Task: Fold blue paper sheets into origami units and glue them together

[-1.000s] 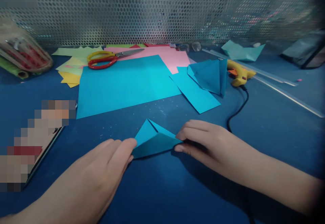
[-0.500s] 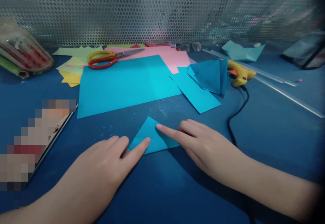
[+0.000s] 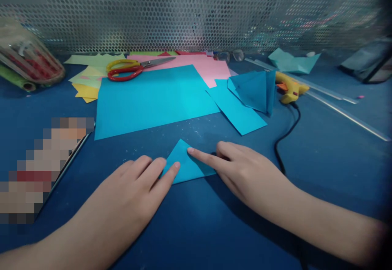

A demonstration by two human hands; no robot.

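Observation:
A small piece of blue paper (image 3: 183,168), folded into a triangle, lies flat on the table, its point facing away from me. My left hand (image 3: 134,188) rests on its left side, with the index finger stretched across the paper and the other fingers along the left edge. From the right, my right hand (image 3: 245,168) presses a straight index fingertip near the triangle's upper point. Its other fingers are bent, and they cover the right corner. Neither hand grips the paper; both press it from above.
Beyond lie a large blue sheet (image 3: 153,102), scissors (image 3: 131,69), a blue strip (image 3: 241,117) and a folded blue shape (image 3: 251,90). A yellow glue gun (image 3: 290,90) trails a black cord on the right. At left are a pixelated tablet-like thing (image 3: 61,180) and a plastic jar (image 3: 33,58).
My left fingers have shifted slightly up and inward over the triangle's left edge, covering its left corner more. The right fingertip stays near the upper point.

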